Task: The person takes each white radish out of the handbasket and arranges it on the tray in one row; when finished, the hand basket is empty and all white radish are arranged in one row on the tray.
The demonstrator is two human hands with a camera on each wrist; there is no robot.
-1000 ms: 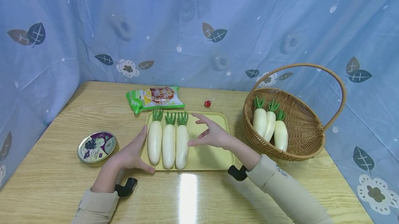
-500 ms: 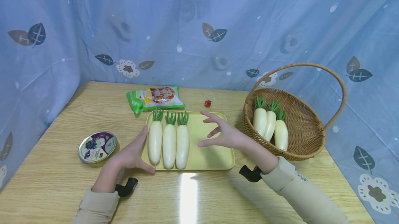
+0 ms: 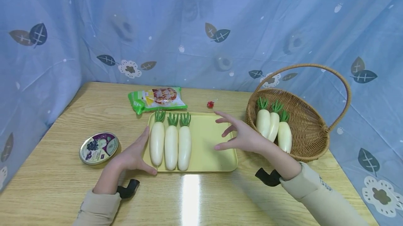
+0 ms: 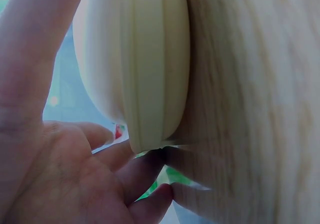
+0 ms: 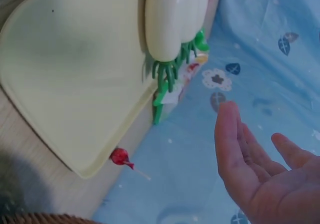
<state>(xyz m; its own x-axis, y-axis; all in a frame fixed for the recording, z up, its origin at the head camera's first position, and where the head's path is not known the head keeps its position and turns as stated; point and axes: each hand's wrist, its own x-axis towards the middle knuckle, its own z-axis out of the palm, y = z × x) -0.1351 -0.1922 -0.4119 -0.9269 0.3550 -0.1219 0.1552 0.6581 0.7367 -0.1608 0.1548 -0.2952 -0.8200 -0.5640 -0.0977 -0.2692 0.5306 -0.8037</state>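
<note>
Three white radishes with green tops lie side by side on the left half of a pale yellow tray (image 3: pixel 209 152): an outer radish (image 3: pixel 157 145), a middle radish (image 3: pixel 171 149) and an inner radish (image 3: pixel 184 149). My left hand (image 3: pixel 132 156) rests at the tray's left end, fingers along the side and thumb at the near corner. In the left wrist view its spread fingers (image 4: pixel 115 156) touch the tray's edge (image 4: pixel 150 84). Over the tray's right end hovers my right hand (image 3: pixel 244 136), fingers spread and holding nothing. Three more radishes (image 3: pixel 263 122) lie in a wicker basket (image 3: pixel 306 128).
Behind the tray lies a green and white food bag (image 3: pixel 160 98), with a red-wrapped lollipop (image 3: pixel 210 104) to its right. An oval tin (image 3: pixel 99 148) stands left of my left hand. The basket's tall handle (image 3: pixel 347 93) arches at the right. A blue curtain (image 3: pixel 195 37) hangs behind.
My right hand has moved right, away from the inner radish and towards the basket, with its fingers still spread. The left hand and the radishes have stayed put.
</note>
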